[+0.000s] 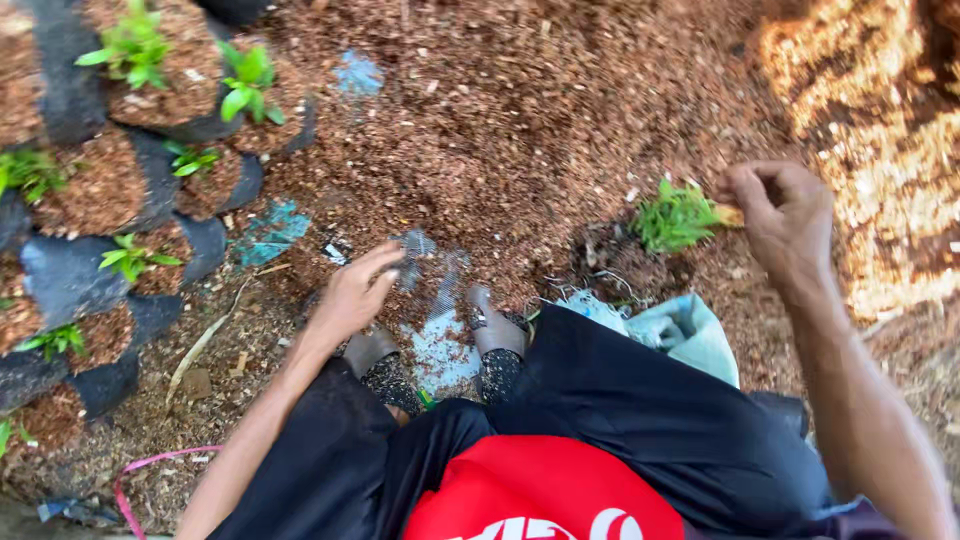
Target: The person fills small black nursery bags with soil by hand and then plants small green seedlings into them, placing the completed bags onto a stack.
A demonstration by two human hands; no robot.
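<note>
Mulch ground (520, 110) — seven black grow bags (70, 280), two hands (355, 295)

Beyond my feet (430, 345) the mound of brown husk (520, 110) lies open, with room for my hands to sweep across it. Left of my feet, black grow bags (70, 280) with green seedlings (135, 48) stand packed close together, blocking that side. Right of my feet, a pale sack (690, 335) and a seedling clump (675, 215) crowd the ground.

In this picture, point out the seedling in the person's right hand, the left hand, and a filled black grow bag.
seedling (676, 216), head view, on its green leaves.
left hand (352, 296), head view, on the back of the hand.
black grow bag (62, 280), head view, on its dark side wall.
</note>
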